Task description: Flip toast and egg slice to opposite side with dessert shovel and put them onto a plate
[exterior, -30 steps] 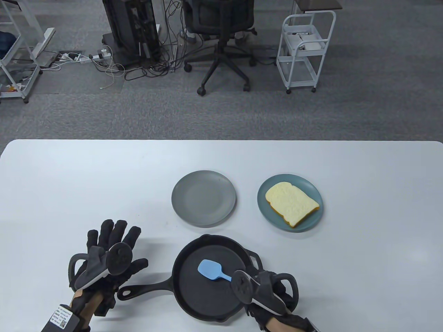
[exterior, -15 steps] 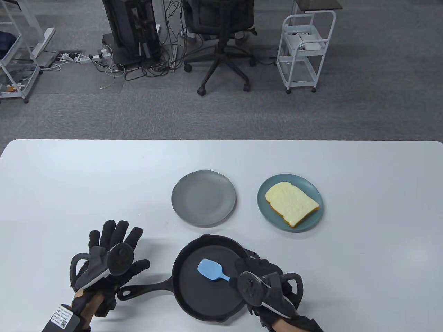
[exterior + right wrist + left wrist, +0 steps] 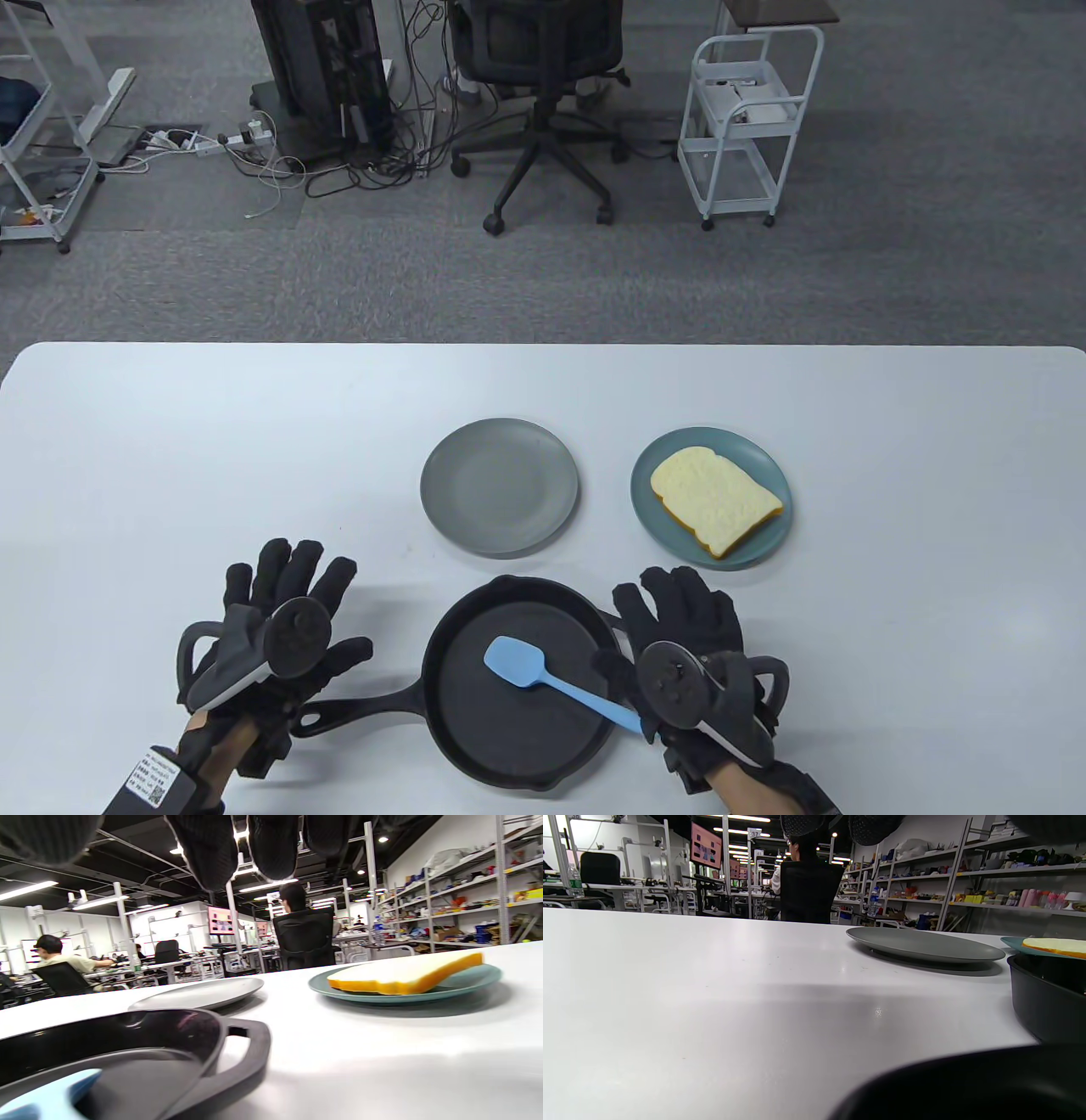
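A slice of toast (image 3: 715, 501) lies on the teal plate (image 3: 653, 518) at the right. The grey plate (image 3: 499, 486) beside it holds nothing. Nearer to me is the black skillet (image 3: 475, 722), with the blue dessert shovel (image 3: 514, 660) lying in it. The shovel's handle crosses the right rim, and its end is hidden under my right hand (image 3: 679, 611). That hand lies flat beside the skillet with straight fingers. My left hand (image 3: 284, 594) rests spread on the table by the skillet's long handle (image 3: 356, 709). The right wrist view shows the toast (image 3: 407, 976) and the skillet's helper handle (image 3: 250, 1052). No egg slice is visible.
The white table (image 3: 170, 441) stretches behind and to both sides of the plates. Beyond its far edge stand an office chair (image 3: 543, 102), a white cart (image 3: 747, 127) and cables on the carpet. A person sits in a chair far off (image 3: 297, 938).
My right hand has uncurled from the shovel's handle and slid right and forward, fingers now straight. More of the handle shows and the shovel lies flatter. The left hand barely moved.
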`<state>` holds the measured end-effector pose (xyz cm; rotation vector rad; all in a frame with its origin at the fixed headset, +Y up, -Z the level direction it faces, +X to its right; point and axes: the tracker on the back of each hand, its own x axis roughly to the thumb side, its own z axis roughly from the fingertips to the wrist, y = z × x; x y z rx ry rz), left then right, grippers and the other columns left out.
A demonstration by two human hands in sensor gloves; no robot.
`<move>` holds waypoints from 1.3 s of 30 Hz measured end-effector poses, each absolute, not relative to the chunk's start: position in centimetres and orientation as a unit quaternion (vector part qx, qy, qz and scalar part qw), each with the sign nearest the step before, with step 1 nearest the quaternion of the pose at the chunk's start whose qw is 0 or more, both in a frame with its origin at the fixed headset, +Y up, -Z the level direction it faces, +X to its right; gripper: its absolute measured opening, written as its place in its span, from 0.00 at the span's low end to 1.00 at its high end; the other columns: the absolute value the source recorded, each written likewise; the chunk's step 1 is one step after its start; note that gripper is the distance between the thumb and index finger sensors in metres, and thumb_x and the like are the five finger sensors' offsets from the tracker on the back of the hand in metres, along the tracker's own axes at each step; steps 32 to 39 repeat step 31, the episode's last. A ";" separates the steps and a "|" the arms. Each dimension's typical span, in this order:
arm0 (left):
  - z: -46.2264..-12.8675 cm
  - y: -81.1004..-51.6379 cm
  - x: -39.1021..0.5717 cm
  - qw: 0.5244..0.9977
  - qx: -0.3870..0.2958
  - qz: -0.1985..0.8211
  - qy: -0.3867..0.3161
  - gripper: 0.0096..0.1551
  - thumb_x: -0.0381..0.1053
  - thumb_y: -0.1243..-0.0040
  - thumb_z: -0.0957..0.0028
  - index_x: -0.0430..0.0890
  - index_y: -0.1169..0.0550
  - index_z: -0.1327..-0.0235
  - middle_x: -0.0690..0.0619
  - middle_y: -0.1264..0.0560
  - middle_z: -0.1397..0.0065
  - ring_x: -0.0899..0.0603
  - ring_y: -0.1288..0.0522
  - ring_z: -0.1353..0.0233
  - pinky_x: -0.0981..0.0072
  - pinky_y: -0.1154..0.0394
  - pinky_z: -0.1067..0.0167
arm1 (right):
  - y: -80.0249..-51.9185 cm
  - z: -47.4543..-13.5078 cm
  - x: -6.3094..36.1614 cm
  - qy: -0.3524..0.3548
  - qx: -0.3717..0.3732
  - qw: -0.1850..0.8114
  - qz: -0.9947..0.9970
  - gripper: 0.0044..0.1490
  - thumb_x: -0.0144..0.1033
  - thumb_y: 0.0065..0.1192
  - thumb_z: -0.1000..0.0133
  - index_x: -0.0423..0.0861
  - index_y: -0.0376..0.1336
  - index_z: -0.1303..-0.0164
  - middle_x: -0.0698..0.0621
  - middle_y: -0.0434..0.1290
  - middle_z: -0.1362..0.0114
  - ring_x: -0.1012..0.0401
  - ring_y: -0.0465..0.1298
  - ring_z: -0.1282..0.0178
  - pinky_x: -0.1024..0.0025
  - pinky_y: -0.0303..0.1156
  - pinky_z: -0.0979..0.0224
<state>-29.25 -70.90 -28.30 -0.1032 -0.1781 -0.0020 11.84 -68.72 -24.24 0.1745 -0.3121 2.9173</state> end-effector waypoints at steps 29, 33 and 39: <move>-28.4 -70.9 -29.5 0.994 -0.055 0.003 -0.089 0.60 0.81 0.58 0.68 0.61 0.51 0.18 0.47 0.58 0.10 0.30 0.63 0.12 0.29 0.63 0.22 | -70.1 -26.4 17.4 -0.045 -0.047 0.081 0.995 0.56 0.74 0.50 0.56 0.58 0.53 0.17 0.47 0.48 0.05 0.42 0.43 0.08 0.29 0.39 0.18; -28.4 -71.0 -29.5 0.994 -0.057 0.000 -0.090 0.60 0.81 0.58 0.68 0.61 0.51 0.18 0.47 0.58 0.10 0.30 0.63 0.12 0.29 0.63 0.22 | -70.2 -26.4 17.2 -0.047 -0.045 0.077 0.995 0.56 0.74 0.50 0.56 0.57 0.53 0.17 0.46 0.48 0.05 0.42 0.43 0.08 0.29 0.40 0.19; -28.4 -71.0 -29.5 0.994 -0.057 0.000 -0.090 0.60 0.81 0.58 0.68 0.61 0.51 0.18 0.47 0.58 0.10 0.30 0.63 0.12 0.29 0.63 0.22 | -70.2 -26.4 17.2 -0.047 -0.045 0.077 0.995 0.56 0.74 0.50 0.56 0.57 0.53 0.17 0.46 0.48 0.05 0.42 0.43 0.08 0.29 0.40 0.19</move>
